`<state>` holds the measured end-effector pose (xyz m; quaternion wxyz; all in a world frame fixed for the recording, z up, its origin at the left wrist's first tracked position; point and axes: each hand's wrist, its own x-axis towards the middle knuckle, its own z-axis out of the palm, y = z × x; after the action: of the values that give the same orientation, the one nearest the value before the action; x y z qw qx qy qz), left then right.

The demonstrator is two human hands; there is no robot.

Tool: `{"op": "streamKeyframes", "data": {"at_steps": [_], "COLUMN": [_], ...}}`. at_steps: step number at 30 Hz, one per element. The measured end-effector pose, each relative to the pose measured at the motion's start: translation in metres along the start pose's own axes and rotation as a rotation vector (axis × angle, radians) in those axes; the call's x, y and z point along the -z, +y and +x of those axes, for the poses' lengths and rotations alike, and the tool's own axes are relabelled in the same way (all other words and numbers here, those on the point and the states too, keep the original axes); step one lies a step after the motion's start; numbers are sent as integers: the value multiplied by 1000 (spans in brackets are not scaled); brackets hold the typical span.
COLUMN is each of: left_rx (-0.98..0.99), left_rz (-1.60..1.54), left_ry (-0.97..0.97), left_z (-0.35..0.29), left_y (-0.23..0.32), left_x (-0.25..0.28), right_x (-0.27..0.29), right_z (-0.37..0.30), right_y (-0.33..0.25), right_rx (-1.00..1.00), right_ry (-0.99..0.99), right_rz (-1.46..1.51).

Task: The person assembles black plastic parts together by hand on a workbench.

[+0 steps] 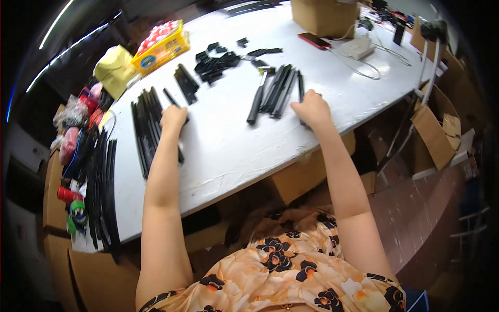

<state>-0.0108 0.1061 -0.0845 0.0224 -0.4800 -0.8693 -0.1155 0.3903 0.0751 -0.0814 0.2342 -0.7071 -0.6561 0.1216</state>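
My left hand [173, 117] is closed around a short black strip [169, 95], whose far end sticks out past my fingers. Just left of it lies a row of long black strips [141, 122], partly hidden by my forearm. Over on the right, my right hand [314, 108] is closed on a slim black tube [300, 83]. Beside that tube lies a group of black tubes [280, 91], and a black-handled tool with a thin metal shaft [255, 104] rests at their left. A smaller bunch of black strips [184, 83] lies beyond my left hand.
Small black plastic pieces [215, 63] are heaped mid-table. A yellow box of red-and-white items [161, 46] stands far left. At the far right are a phone [314, 41], a white power strip [358, 48] with cables and a cardboard box [325, 18]. More black strips [101, 192] line the left edge.
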Motion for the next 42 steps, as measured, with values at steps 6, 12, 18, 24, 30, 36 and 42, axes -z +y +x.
{"op": "streamKeyframes", "data": {"at_steps": [6,12,18,24,30,36,42], "left_rx": [109,-249,-359,-232,-138,-85,34], "left_rz": [-989,-1206,-1581,-1734,-1742,-2216,-2430], "left_ry": [-155,123,376,207,236,112,210], "left_z": [0,-106,-191,-227,-233,-241,-254], "left_y": [-17,9,-5,-24,-32,-35,-22], "left_x": [27,80,111,96,84,80,71], "right_x": [19,5,-16,-31,-39,-38,-30], "right_z": [-43,-125,-184,-225,-245,-232,-231], "right_y": [6,-26,-33,-39,-41,-39,-71], "right_rx": [23,231,134,228,112,-87,147], "right_ry": [-71,-40,-561,-838,-1008,-766,-447], "right_rz": [201,933,1158,1186,1386,1898,1937]}}
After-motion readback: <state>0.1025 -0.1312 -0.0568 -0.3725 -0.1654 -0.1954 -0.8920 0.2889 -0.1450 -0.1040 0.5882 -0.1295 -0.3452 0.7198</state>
